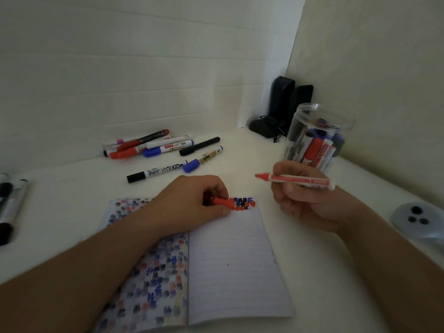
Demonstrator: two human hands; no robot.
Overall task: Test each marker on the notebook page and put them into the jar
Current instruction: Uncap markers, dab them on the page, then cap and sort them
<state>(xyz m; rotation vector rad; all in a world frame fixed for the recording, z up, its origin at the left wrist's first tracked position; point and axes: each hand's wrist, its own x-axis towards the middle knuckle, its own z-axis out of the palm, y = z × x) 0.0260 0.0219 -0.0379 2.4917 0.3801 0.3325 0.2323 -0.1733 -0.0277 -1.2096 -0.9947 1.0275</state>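
Note:
An open notebook (230, 260) lies in front of me, its lined right page bearing red, blue and black test marks along the top edge. My left hand (192, 203) rests on the notebook and pinches a red marker cap (222, 202). My right hand (305, 198) holds an uncapped red marker (293, 180) in the air, tip pointing left, to the right of the notebook. Behind that hand stands a clear plastic jar (317, 135) with several markers inside. Several loose markers (165, 150) lie on the table beyond the notebook.
More markers (9, 205) lie at the left table edge. The jar's lid (418, 219) sits at the right. Dark speakers (288, 104) with a cable stand in the back corner. White walls close in behind and on the right.

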